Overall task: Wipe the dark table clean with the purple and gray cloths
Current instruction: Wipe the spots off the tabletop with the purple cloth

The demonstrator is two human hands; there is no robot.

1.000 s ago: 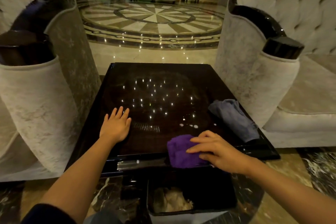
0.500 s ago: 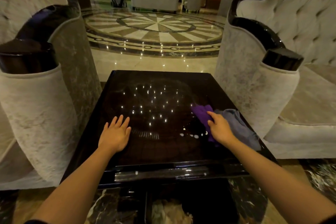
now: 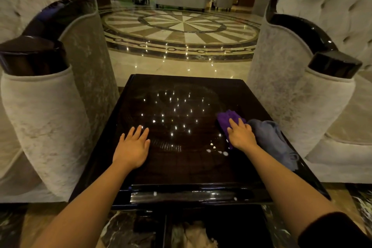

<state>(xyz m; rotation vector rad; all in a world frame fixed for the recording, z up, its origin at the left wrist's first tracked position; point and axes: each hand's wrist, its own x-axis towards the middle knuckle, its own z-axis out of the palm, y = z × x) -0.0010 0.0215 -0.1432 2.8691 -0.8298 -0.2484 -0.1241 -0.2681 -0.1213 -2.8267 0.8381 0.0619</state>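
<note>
We see a glossy dark square counter (image 3: 181,167) standing between two pale velvet armchairs with black lacquered arm caps, one on the left (image 3: 46,106) and one on the right (image 3: 291,96). The left hand (image 3: 131,148) lies flat on the counter's near left part, palm down, fingers spread and holding nothing. The right hand (image 3: 241,137) presses flat on a fluffy purple microfibre cloth (image 3: 227,118) at the right side of the counter; its fingers are stretched out over the cloth rather than curled around it, and most of the purple pile shows beyond the fingertips. Just to the right of that hand, touching it, a crumpled gray cloth (image 3: 273,141) lies along the counter's right edge, running toward the near corner. A few small white droplets (image 3: 218,150) sit on the dark surface just left of the right wrist, and two more white specks show on the counter's front lip. Pinpoint ceiling lights reflect in the polish. Beyond the counter, a marble floor with a round radial inlay (image 3: 181,28) stretches away.
</note>
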